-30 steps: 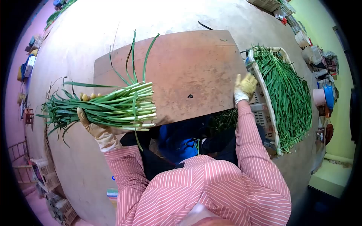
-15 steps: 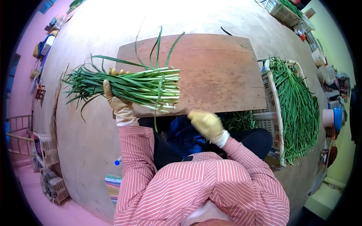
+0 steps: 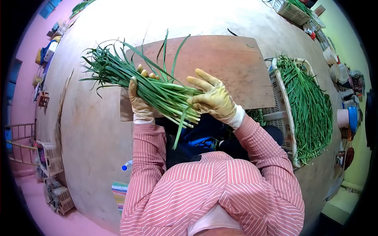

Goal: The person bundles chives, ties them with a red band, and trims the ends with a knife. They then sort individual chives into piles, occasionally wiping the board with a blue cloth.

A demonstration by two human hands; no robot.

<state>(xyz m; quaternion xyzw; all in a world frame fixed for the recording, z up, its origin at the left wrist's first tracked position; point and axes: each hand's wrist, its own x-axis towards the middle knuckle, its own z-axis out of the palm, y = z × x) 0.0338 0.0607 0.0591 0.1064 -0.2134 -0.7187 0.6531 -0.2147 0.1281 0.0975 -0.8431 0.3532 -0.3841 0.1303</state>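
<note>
A thick bunch of garlic chives [image 3: 159, 88] lies across my gloved left hand [image 3: 142, 100], which is wrapped round its middle. The dark green leaf tips point to the upper left, and the pale stem ends slant down to the right. My gloved right hand [image 3: 214, 100] is at those stem ends, its fingers spread and touching them. A few longer leaves stick out of the bunch, one hanging below the stem ends. Beneath both hands is the near part of a brown wooden board [image 3: 232, 59].
To the right of the board stands a white plastic crate [image 3: 282, 106] heaped with more chives [image 3: 307, 114]. On the floor at the left are a blue-capped bottle [image 3: 126, 165] and a striped cloth [image 3: 119, 190]. Further crates [image 3: 52, 157] line the left wall.
The bunch has tilted, its stem ends dropping toward me, and has moved slightly right with my left hand. My right hand has risen from the board's near edge to the stem ends, its fingers spreading.
</note>
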